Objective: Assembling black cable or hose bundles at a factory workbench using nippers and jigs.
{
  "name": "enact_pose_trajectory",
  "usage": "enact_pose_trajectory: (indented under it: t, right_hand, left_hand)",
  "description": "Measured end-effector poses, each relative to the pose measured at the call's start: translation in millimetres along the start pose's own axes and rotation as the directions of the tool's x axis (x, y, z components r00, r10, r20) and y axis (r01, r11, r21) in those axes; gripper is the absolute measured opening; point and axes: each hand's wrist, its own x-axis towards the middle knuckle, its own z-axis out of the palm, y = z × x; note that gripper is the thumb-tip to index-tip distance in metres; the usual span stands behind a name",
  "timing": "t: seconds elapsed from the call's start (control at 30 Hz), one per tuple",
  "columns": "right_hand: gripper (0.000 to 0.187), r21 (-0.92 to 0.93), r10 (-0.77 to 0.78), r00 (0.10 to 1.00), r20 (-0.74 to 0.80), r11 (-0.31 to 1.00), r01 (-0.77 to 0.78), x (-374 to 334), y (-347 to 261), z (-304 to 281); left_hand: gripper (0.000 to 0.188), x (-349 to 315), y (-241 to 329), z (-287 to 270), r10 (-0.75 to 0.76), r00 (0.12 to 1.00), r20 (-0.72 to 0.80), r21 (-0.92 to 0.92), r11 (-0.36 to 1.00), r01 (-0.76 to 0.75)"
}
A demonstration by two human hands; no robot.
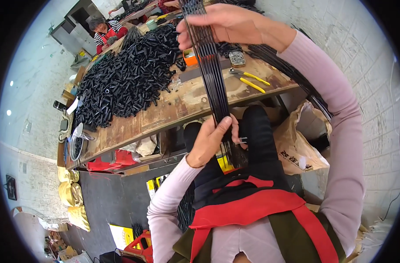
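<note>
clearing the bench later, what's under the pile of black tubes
The wooden workbench shows along the near edge of the pile of black tubes; whatever lies beneath the middle is covered.

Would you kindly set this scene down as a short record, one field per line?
Left grip: closed around the lower part of a long bundle of thin black rods
Right grip: at the bundle's upper part, thumb across its front; firmness unclear
Surface: worn brown wooden bench
Parts: large heap of short black tubes, left of the bundle
Tool: pliers with yellow handles, right of the bundle
At right: open brown paper bag
Background: person in a red apron, beyond the heap
</note>
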Motion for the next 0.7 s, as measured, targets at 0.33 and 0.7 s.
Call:
enact_pose_trajectory:
  t: [0.33, 0.7]
  right_hand:
    - [0.041, -0.865, -0.282, 0.907, 0.312, -0.48, 0.148, -38, 48, 67]
    - [0.046, 0.416, 0.003, 0.849, -0.528, 0.873, 0.255, -23, 103, 80]
  left_hand:
    - [0.006, 24, 37, -40, 0.6, 0.798, -0.061, 0.998, 0.037, 0.049]
    - [0.044, 23, -28, -27, 0.206, 0.971, -0.118, 0.471, 0.873, -0.128]
